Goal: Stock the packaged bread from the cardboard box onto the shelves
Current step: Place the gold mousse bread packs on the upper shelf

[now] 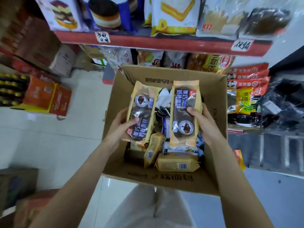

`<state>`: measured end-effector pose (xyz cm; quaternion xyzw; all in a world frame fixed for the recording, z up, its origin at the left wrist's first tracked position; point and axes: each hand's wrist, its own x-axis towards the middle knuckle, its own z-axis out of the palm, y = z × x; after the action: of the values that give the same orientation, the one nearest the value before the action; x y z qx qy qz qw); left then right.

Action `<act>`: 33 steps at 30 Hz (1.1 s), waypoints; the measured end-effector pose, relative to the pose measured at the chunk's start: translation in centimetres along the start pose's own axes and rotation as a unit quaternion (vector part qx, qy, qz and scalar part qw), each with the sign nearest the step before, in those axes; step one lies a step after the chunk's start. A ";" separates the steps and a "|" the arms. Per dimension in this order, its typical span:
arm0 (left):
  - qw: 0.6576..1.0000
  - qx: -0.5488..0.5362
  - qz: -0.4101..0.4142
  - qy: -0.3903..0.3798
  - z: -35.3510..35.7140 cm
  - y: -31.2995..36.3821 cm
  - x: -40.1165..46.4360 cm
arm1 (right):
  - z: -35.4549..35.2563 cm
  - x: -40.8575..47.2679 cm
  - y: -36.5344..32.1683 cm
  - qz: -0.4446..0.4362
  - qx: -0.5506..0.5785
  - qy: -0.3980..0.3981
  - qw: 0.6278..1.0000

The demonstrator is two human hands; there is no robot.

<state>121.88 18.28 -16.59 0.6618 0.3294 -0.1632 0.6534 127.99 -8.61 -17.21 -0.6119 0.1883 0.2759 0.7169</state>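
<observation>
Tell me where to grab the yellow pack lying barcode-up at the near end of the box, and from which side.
Take the barcode pack across its short width, mid-body, coming straight down from above. It lies flat on top of the pile in the box with its broad face up and nothing over it. Both hands, left and right, already hold a pack each, so one must be freed first.

Two yellow bread packs [141,112] above box [213,89]

L hand [120,127] & R hand [204,124] fwd, arms outstretched; each grip curled, thumbs atop
</observation>
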 end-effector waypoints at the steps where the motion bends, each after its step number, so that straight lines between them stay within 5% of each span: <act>1: 1.000 -0.005 0.013 -0.009 -0.2 0.6 -0.8 | 0.6 -1.1 -0.5 -0.011 -0.007 -0.001 1.000; 17: 0.967 0.056 0.226 -0.104 -2.4 12.1 -8.0 | 8.3 -13.5 -7.0 -0.171 -0.053 0.078 0.981; 21: 0.912 0.176 0.363 -0.076 -3.6 17.9 -8.7 | 7.4 -16.2 -11.0 -0.267 -0.108 0.169 0.943; 26: 0.840 0.299 0.453 -0.007 -3.2 25.7 -10.3 | 5.0 -18.6 -17.6 -0.365 -0.115 0.186 0.905; 30: 0.783 0.301 0.545 0.011 -0.7 30.8 -12.9 | 2.0 -20.6 -24.0 -0.427 -0.118 0.168 0.881; 33: 0.781 0.266 0.565 0.007 1.8 34.0 -14.6 | -1.4 -21.7 -29.3 -0.446 -0.064 0.111 0.886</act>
<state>133.67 15.63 18.46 0.8777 -0.1555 0.1588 0.4246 129.54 -16.42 18.41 -0.7029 -0.0440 -0.1309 0.6977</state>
